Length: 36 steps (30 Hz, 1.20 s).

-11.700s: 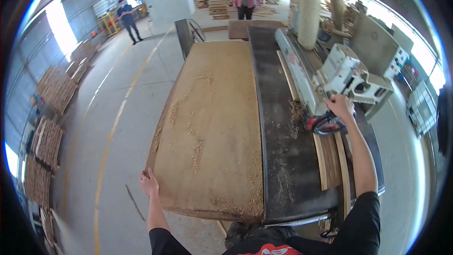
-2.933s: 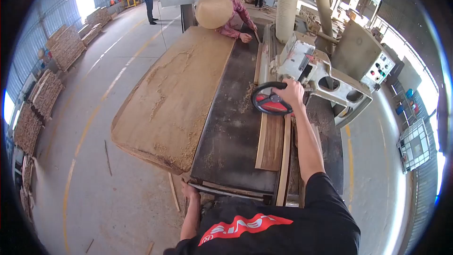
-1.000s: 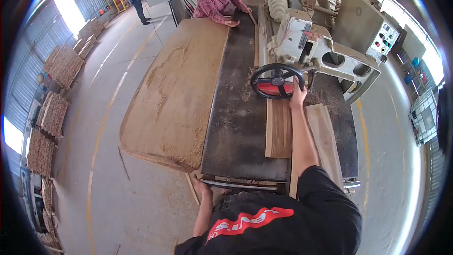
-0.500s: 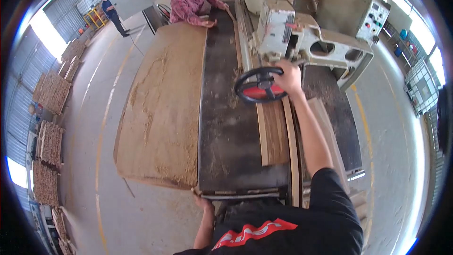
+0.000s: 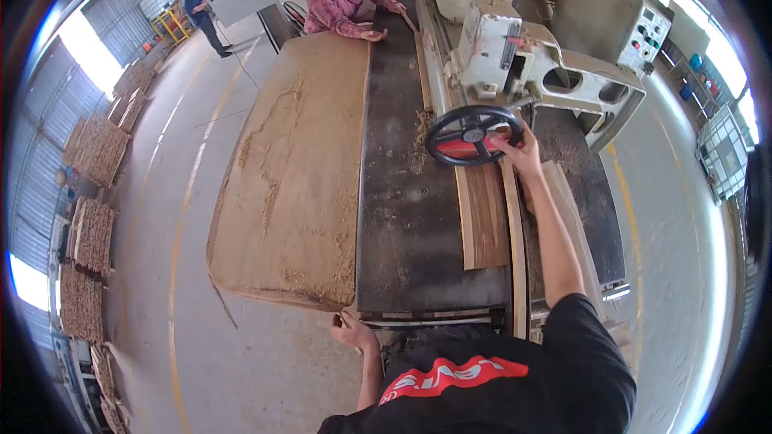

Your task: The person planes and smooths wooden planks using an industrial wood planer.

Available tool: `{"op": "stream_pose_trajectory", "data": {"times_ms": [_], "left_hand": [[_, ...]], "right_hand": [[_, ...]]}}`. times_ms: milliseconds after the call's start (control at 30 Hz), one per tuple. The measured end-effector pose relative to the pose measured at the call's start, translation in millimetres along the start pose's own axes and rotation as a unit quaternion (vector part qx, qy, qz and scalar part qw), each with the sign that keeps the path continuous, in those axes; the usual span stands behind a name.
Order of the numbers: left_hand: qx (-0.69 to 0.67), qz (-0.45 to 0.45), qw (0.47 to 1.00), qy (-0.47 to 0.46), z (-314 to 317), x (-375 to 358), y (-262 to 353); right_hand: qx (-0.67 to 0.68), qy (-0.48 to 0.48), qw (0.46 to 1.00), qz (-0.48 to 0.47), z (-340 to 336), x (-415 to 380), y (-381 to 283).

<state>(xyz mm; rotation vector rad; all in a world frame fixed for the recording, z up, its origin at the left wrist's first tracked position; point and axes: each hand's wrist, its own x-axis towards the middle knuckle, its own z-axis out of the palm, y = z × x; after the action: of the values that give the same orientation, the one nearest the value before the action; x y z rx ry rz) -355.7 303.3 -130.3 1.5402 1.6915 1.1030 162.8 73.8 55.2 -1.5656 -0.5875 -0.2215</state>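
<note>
My right hand (image 5: 521, 151) grips the lower right rim of a black handwheel (image 5: 473, 135) with a red patch behind its spokes. The wheel sits on the front of a pale woodworking machine (image 5: 494, 48). Below it, a striped wooden board (image 5: 484, 221) lies on the dark machine table (image 5: 406, 257), beside a long narrow wood strip (image 5: 515, 257). My left hand (image 5: 352, 332) is low at the table's front left corner, its fingers curled. Whatever is between those fingers cannot be made out.
A brown board (image 5: 289, 169) strewn with sawdust adjoins the table's left side. Across the table, a co-worker in a pink checked shirt (image 5: 342, 4) has both hands near a wood strip. Another person (image 5: 205, 20) stands at the far left. Stacked wood (image 5: 96, 145) lines the left wall.
My right hand has shifted from the top of the handwheel down to its lower right rim, and the spokes sit differently. My left hand is slightly off the corner. The view has shifted a little.
</note>
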Motion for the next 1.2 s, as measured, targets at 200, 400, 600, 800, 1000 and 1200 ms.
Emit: {"op": "stream_pose_trajectory", "data": {"times_ms": [200, 400, 600, 800, 1000, 1200], "left_hand": [[0.044, 0.299, 0.948, -0.098, 22.8, -7.0, 95.7], [0.116, 0.337, 0.928, -0.105, 33.8, -12.3, 96.8], [0.102, 0.302, 0.943, -0.1, 34.9, -12.2, 97.2], [0.085, 0.27, 0.956, -0.071, 33.8, -13.7, 97.2], [0.087, 0.251, 0.96, -0.082, 25.6, -12.4, 112.6], [0.118, 0.265, 0.953, -0.085, 27.5, -15.2, 113.4]], "right_hand": [[-0.394, -0.168, 0.886, -0.175, 3.9, 67.5, -119.3], [-0.149, 0.037, 0.98, -0.13, 4.6, 29.7, 5.9], [0.381, 0.407, 0.803, 0.209, 127.7, -20.9, 72.5], [0.146, 0.091, 0.983, 0.057, 26.1, -13.8, 54.1], [-0.292, -0.269, 0.916, -0.054, -19.7, 66.1, -129.7], [-0.221, -0.031, 0.943, -0.247, 7.8, 55.0, -64.0]]}}
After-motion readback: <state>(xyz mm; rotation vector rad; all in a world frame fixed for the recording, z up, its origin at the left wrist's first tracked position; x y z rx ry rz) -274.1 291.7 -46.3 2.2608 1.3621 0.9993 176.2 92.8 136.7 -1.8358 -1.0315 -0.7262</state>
